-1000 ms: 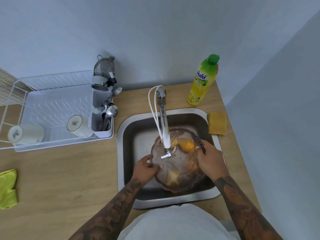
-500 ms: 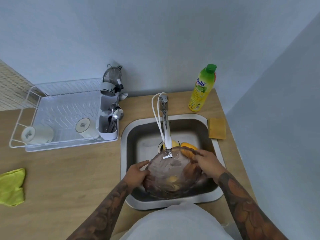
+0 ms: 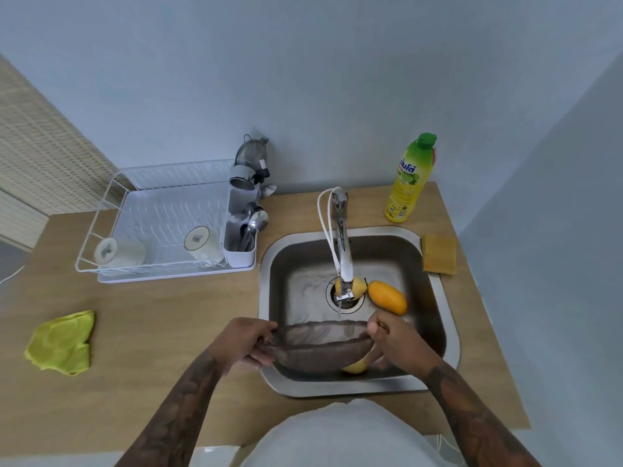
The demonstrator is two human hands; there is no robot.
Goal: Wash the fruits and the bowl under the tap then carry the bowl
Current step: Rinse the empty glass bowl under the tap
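While water is running from the tap [image 3: 344, 264] into the sink [image 3: 435, 335], both hands are holding the translucent brown bowl [image 3: 320, 348] tipped on edge over the sink's near side. The left hand [image 3: 244, 342] is gripping the bowl's left rim, fingers curled around it. The right hand [image 3: 392, 343] is gripping the right rim in the same manner. 3 fruits are lying in the sink basin: an orange mango [image 3: 387, 297] just right of the drain, a yellow fruit [image 3: 360, 286] partly hidden behind the tap spout, and a pale yellow fruit [image 3: 355, 366] showing below the bowl, possibly touching it. On the worktop [image 3: 151, 332], a white dish rack [image 3: 161, 224] holding 2 cups is standing left of the sink. A green cloth [image 3: 62, 342] is lying well apart at far left. A dish soap bottle [image 3: 409, 178] is standing behind the sink, with a yellow sponge [image 3: 439, 253] near its right rim.
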